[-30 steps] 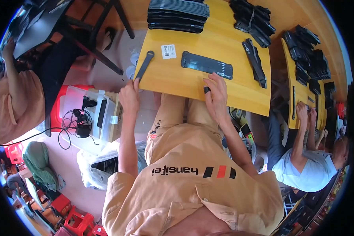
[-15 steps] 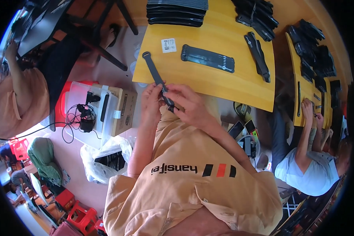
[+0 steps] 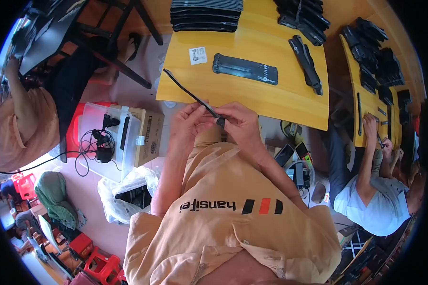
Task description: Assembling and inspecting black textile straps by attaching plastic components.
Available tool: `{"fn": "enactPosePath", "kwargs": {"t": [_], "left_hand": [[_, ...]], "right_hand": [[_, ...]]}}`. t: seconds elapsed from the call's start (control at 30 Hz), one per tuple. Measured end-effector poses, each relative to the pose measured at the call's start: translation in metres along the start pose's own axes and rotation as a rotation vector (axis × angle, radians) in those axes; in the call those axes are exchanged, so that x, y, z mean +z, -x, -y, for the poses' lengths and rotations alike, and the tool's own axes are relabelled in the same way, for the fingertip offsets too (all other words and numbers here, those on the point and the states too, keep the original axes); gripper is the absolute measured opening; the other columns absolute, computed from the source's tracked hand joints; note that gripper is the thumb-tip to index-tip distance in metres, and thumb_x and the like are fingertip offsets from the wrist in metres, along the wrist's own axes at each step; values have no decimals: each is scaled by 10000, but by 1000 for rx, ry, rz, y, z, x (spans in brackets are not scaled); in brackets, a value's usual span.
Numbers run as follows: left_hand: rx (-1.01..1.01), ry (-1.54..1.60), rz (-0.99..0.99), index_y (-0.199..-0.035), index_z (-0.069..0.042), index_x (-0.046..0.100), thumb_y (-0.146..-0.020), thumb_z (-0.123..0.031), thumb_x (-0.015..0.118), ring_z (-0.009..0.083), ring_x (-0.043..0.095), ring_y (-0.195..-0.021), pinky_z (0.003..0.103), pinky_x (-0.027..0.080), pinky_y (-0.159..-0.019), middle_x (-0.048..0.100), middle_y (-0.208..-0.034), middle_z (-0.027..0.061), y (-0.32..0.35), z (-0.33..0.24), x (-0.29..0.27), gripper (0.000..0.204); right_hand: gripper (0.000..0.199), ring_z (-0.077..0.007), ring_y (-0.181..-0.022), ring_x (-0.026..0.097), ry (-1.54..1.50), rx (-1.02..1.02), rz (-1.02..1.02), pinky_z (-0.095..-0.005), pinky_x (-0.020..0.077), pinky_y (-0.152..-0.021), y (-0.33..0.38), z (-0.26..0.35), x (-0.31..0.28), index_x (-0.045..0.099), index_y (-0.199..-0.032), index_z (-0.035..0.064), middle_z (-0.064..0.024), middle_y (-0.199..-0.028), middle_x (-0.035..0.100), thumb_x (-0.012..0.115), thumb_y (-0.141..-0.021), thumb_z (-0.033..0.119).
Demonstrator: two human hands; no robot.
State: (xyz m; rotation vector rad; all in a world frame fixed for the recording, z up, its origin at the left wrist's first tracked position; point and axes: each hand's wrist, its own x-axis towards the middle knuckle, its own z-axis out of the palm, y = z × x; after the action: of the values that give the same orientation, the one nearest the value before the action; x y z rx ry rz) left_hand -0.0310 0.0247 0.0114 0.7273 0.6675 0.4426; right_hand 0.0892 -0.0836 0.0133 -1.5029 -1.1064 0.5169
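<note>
A thin black strap (image 3: 181,87) stretches from my fingers out over the near left corner of the yellow table, seen edge-on. My left hand (image 3: 189,121) pinches its middle part. My right hand (image 3: 238,121) grips the near end, where a dark, thicker piece shows below the fingers; its exact shape is partly hidden. Beyond my hands, a flat black band (image 3: 245,69) with pale markings lies on the table, and a small white label sheet (image 3: 198,55) is to its left. Farther right rests a folded black strap (image 3: 306,65).
Stacked black bands (image 3: 205,15) and a pile of black straps (image 3: 303,19) occupy the far side of the yellow table (image 3: 185,40). A clear bin (image 3: 128,147) with cables and a plastic bag (image 3: 110,202) stand at left. At right, a co-worker (image 3: 373,204) handles pieces at another table.
The strap has turned from showing its flat face to edge-on, its far end swinging slightly left. My right hand has closed in on the near end.
</note>
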Motion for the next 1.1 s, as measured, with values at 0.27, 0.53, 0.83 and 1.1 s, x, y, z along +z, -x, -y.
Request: {"fn": "enactPosePath", "kwargs": {"t": [0.27,0.53,0.83,1.1], "left_hand": [[-52,54,43,-966,2,571,-879,-103,520,129,625,-742,227,542,-641,631,-874,90,1,11,-2,145],[-104,274,177,-959,-18,541,-896,-92,484,120,614,-742,228,542,-641,613,-867,68,-4,15,-7,114],[-38,377,199,-1005,-31,523,-913,-123,465,92,588,-716,181,484,-625,602,-896,44,-1,19,-2,142],[-43,170,68,-1034,12,569,-891,-112,503,95,605,-748,206,526,-655,623,-881,60,13,4,-4,201]], "right_hand": [[192,-88,-707,540,-375,152,18,-163,412,-571,8,-15,-1,643,-901,-28,-48,-828,546,572,-735,-94],[278,-142,-806,554,-300,109,16,-219,469,-716,1,2,0,618,-930,-42,-84,-900,524,527,-700,-169],[369,-162,-756,587,-4,-105,7,-241,498,-642,-3,14,4,634,-962,-1,-83,-890,543,605,-619,-133],[338,-186,-759,603,103,-177,-32,-258,492,-634,-5,9,10,653,-907,-4,-101,-858,590,593,-602,-135]]}}
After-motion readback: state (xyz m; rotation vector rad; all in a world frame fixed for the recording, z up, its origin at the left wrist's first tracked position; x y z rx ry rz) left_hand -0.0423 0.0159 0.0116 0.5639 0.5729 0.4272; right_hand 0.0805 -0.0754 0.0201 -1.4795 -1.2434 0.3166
